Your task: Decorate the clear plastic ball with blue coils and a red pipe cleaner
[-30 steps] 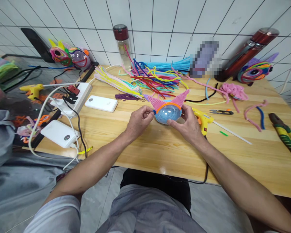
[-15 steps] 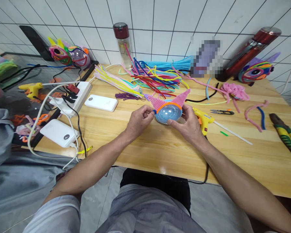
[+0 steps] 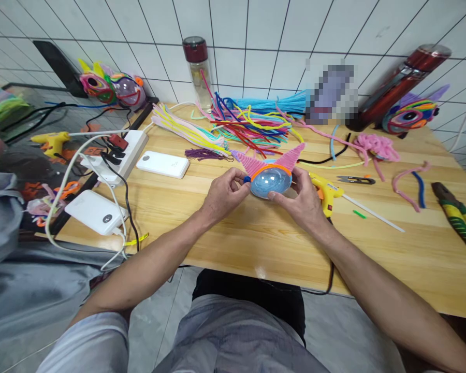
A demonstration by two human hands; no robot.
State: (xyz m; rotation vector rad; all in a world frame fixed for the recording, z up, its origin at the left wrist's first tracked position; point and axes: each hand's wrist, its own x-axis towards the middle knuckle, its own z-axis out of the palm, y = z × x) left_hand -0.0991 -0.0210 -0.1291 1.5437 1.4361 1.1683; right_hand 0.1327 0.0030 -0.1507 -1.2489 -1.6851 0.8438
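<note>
In front of me is a clear plastic ball (image 3: 271, 185) with an orange pipe-cleaner band over its top and two pink pipe-cleaner ears standing up. My right hand (image 3: 301, 199) holds it from the right, thumb on the near side and fingers behind. At the ball's left edge, my left hand (image 3: 227, 190) pinches a small dark blue pipe-cleaner piece (image 3: 247, 180) against the end of the orange band. Whether that piece is attached to the ball I cannot tell. A yellow glue gun (image 3: 326, 192) lies just beyond my right hand.
Loose pipe cleaners (image 3: 252, 127) pile up behind the ball. Thread snips (image 3: 355, 180) and pliers (image 3: 456, 217) lie rightward, below a leaning red flask (image 3: 399, 85). A power strip (image 3: 126, 158) and white power banks (image 3: 163, 164) with cables sit left. A glass bottle (image 3: 198, 72) stands behind.
My left fingers have shifted slightly, and more of the blue piece shows beside the ball. My right hand and the ball keep nearly the same place.
</note>
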